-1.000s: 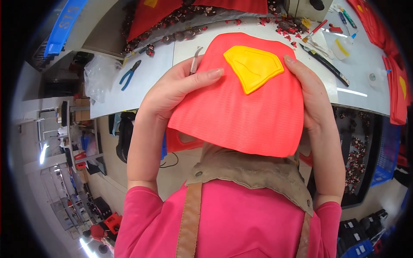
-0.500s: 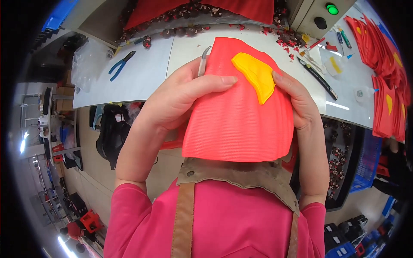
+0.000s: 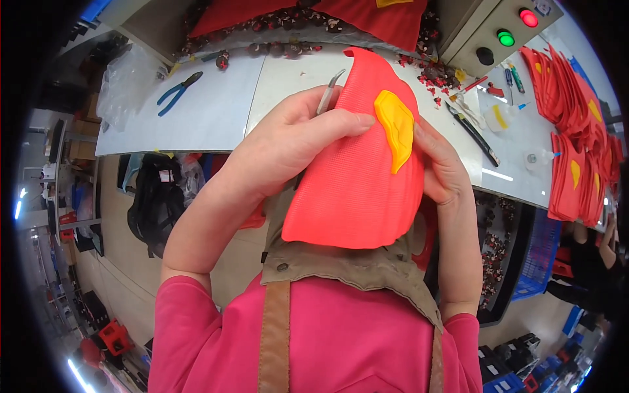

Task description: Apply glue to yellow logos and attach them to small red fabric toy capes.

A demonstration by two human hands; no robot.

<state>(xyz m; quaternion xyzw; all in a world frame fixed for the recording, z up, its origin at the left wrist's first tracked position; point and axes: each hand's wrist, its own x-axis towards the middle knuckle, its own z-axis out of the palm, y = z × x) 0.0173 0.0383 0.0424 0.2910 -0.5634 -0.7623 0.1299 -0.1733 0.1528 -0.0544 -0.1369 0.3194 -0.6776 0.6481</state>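
A red, finely ribbed flexible sheet [image 3: 347, 196] is bent between my hands above the near edge of the bench. On its upper right part sits a raised yellow patch [image 3: 396, 134]. My left hand [image 3: 278, 144] is closed on the sheet's left side, its thumb lying on the front next to the patch. Curved-tip tweezers [image 3: 329, 95] stick up from that same hand, beside the sheet. My right hand [image 3: 445, 164] grips the right edge, fingers partly hidden behind it.
Blue-handled pliers [image 3: 175, 95] and a clear plastic bag [image 3: 134, 85] lie at left. A black cutter knife [image 3: 473, 134], screwdrivers and red sheets [image 3: 570, 160] lie at right. A machine panel [image 3: 498, 46] rises behind. Below are a blue basket [image 3: 534, 262] and another person [image 3: 593, 255].
The red sheet has turned and tilted, its lower edge swinging left and its right side folding away. Both hands still hold it. My view has shifted slightly, showing a red light on the panel.
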